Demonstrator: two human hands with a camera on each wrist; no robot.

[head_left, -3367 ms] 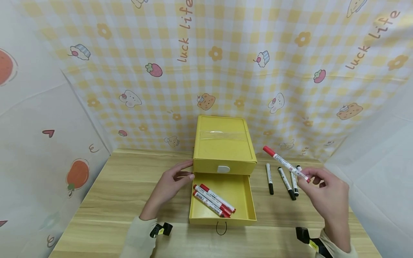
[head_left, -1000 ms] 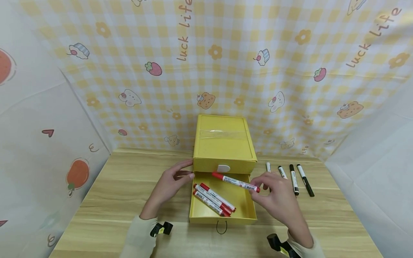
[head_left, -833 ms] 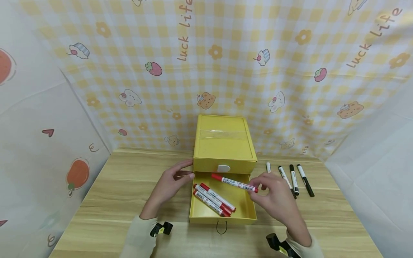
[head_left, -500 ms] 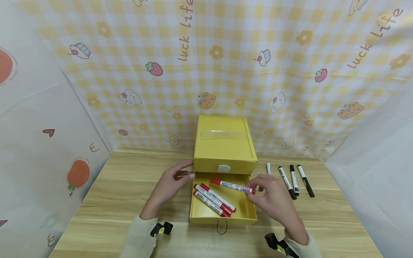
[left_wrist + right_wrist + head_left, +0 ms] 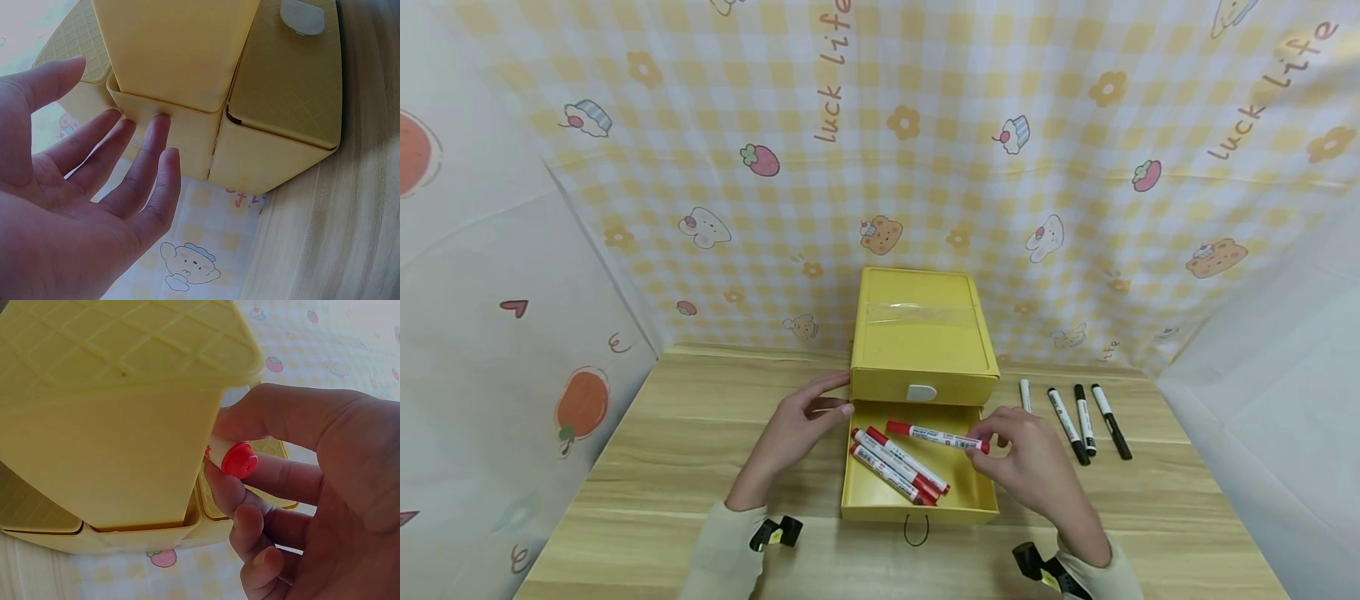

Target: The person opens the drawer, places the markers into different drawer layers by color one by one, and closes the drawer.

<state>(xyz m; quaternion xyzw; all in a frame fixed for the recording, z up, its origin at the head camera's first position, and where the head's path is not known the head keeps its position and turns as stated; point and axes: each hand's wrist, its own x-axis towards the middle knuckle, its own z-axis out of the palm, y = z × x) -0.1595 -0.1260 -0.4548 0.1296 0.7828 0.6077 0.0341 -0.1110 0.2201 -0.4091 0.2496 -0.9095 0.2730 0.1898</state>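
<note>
Between thumb and fingers my right hand (image 5: 1028, 454) pinches a red-capped marker (image 5: 934, 435) near its right end, over the pulled-out yellow drawer (image 5: 973, 492). The marker's red end (image 5: 240, 460) pokes out of the pinch in the right wrist view. Several other red markers (image 5: 891, 468) lie slanted in the drawer's left part. My left hand (image 5: 797, 437) is at the left side of the yellow drawer box (image 5: 925, 333), its fingers extended and the fingertips at the box wall. In the left wrist view the left hand's fingers (image 5: 164, 187) are spread and hold nothing.
Several black-and-white markers (image 5: 1083, 419) lie on the wooden table (image 5: 700, 433) right of the box; my right hand partly covers one. A closed upper drawer with a white tab (image 5: 922, 392) sits above the pulled-out one. A patterned cloth (image 5: 820, 192) hangs behind.
From the right side of the table, my right hand has carried the red marker left over the drawer, then slightly lower and further left. My left hand stays in place.
</note>
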